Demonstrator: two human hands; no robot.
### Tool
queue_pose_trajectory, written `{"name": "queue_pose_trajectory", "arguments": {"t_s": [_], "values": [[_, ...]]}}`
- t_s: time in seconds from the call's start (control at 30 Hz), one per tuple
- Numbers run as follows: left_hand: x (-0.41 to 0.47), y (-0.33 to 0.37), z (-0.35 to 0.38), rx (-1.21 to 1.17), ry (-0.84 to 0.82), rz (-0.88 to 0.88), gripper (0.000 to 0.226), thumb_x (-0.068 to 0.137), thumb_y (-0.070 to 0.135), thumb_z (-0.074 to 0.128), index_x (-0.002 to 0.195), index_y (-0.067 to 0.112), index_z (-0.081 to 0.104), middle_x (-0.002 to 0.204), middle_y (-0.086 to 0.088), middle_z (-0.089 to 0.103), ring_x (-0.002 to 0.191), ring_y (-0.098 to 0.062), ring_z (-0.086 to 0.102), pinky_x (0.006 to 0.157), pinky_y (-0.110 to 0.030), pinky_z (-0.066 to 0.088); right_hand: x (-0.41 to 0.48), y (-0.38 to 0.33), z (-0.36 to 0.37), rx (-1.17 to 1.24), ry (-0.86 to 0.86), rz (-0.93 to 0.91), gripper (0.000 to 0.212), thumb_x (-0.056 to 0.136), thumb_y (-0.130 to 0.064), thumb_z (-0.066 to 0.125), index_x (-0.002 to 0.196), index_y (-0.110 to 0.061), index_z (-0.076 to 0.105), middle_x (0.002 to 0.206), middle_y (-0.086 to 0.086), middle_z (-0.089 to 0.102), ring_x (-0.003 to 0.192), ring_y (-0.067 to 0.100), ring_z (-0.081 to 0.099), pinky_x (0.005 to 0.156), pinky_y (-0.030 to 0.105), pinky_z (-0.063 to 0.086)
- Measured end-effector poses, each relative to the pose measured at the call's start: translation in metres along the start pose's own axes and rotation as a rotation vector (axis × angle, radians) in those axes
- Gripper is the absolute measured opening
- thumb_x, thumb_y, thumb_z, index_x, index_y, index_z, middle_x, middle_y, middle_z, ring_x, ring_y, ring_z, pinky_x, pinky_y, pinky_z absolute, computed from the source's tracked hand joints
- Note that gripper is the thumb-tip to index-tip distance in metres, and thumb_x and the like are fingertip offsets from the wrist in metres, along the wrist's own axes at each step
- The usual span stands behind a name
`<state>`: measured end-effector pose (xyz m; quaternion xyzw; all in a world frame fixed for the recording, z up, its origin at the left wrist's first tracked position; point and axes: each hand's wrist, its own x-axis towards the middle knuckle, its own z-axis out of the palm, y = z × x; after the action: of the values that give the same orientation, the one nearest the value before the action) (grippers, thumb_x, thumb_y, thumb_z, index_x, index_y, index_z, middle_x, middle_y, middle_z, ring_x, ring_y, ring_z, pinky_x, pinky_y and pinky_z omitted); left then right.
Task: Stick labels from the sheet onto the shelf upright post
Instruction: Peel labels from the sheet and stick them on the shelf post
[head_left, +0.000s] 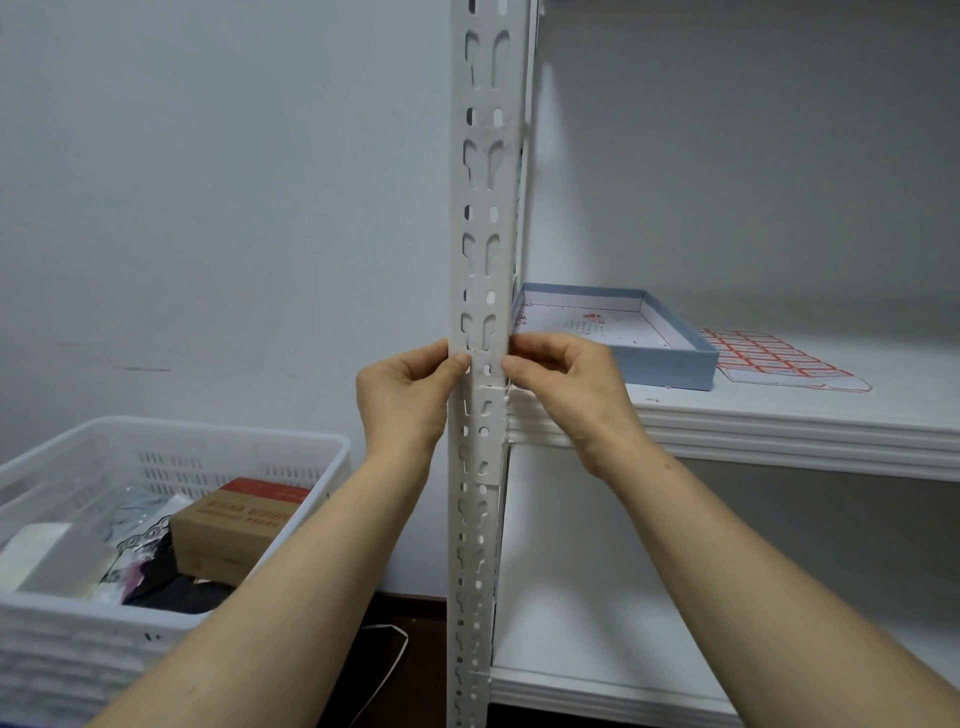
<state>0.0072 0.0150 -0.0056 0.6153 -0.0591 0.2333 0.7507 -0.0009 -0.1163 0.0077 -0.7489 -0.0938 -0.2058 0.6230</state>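
Observation:
The white slotted shelf upright post (485, 182) runs top to bottom through the middle of the view. My left hand (408, 395) grips its left edge and my right hand (563, 384) grips its right edge, both thumbs pressing on the post's front at about shelf height. Whether a label lies under the thumbs I cannot tell. The label sheet (779, 358), white with rows of red-bordered labels, lies flat on the white shelf board (779, 415) to the right, away from both hands.
A shallow light-blue box lid (670, 366) sits on the shelf between the post and the sheet. A white plastic basket (156, 447) holding a brown carton and packets stands at lower left. A lower shelf board (597, 675) lies below.

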Motion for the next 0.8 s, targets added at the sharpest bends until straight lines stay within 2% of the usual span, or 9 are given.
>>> {"name": "queue_pose_trajectory", "arguments": {"t_s": [0.1, 0.2, 0.3, 0.5, 0.67, 0.8], "values": [[0.002, 0.002, 0.002, 0.042, 0.026, -0.020, 0.015, 0.077, 0.005, 0.075, 0.091, 0.011, 0.074, 0.075, 0.009, 0.069, 0.063, 0.009, 0.064, 0.062, -0.003, 0.047, -0.001, 0.000, 0.000, 0.000, 0.004, -0.005, 0.028, 0.083, -0.009, 0.067, 0.110, -0.010, 0.068, 0.101, 0.000, 0.071, 0.096, 0.009, 0.066, 0.091, 0.026, 0.052], [0.002, 0.004, 0.003, 0.059, 0.033, -0.026, 0.015, 0.077, 0.005, 0.075, 0.079, 0.020, 0.072, 0.072, 0.011, 0.068, 0.059, 0.010, 0.063, 0.059, -0.003, 0.046, -0.001, -0.001, 0.000, -0.002, 0.002, -0.007, 0.028, 0.083, -0.010, 0.067, 0.110, -0.010, 0.068, 0.101, -0.001, 0.071, 0.095, 0.009, 0.066, 0.090, 0.025, 0.052], [0.002, 0.005, 0.002, 0.087, 0.034, -0.024, 0.019, 0.077, 0.007, 0.076, 0.073, 0.025, 0.070, 0.072, 0.011, 0.069, 0.063, 0.007, 0.065, 0.062, -0.005, 0.048, -0.002, -0.001, 0.000, -0.004, 0.006, -0.009, 0.028, 0.082, -0.010, 0.067, 0.110, -0.010, 0.068, 0.100, -0.001, 0.072, 0.094, 0.008, 0.067, 0.089, 0.024, 0.052], [0.002, 0.008, 0.003, 0.129, 0.039, -0.023, 0.012, 0.075, 0.009, 0.078, 0.077, 0.019, 0.073, 0.076, 0.007, 0.071, 0.072, -0.004, 0.068, 0.072, -0.016, 0.050, -0.001, -0.001, 0.000, -0.009, 0.004, -0.007, 0.029, 0.082, -0.012, 0.068, 0.110, -0.011, 0.068, 0.100, -0.003, 0.072, 0.093, 0.007, 0.067, 0.089, 0.024, 0.052], [0.005, 0.009, 0.001, 0.227, 0.031, 0.016, 0.012, 0.071, 0.017, 0.081, 0.072, 0.026, 0.073, 0.077, 0.005, 0.074, 0.080, -0.011, 0.071, 0.084, -0.031, 0.055, -0.001, 0.000, 0.000, -0.012, 0.004, -0.005, 0.032, 0.081, -0.013, 0.069, 0.112, -0.010, 0.067, 0.101, -0.002, 0.071, 0.095, 0.008, 0.066, 0.091, 0.026, 0.052], [0.004, 0.011, 0.002, 0.280, 0.020, 0.044, 0.018, 0.070, 0.020, 0.081, 0.063, 0.032, 0.070, 0.073, 0.009, 0.073, 0.078, -0.011, 0.071, 0.084, -0.036, 0.056, -0.001, 0.000, 0.000, -0.010, 0.001, -0.008, 0.031, 0.081, -0.014, 0.070, 0.112, -0.010, 0.067, 0.101, -0.002, 0.071, 0.095, 0.008, 0.066, 0.090, 0.025, 0.052]]}}
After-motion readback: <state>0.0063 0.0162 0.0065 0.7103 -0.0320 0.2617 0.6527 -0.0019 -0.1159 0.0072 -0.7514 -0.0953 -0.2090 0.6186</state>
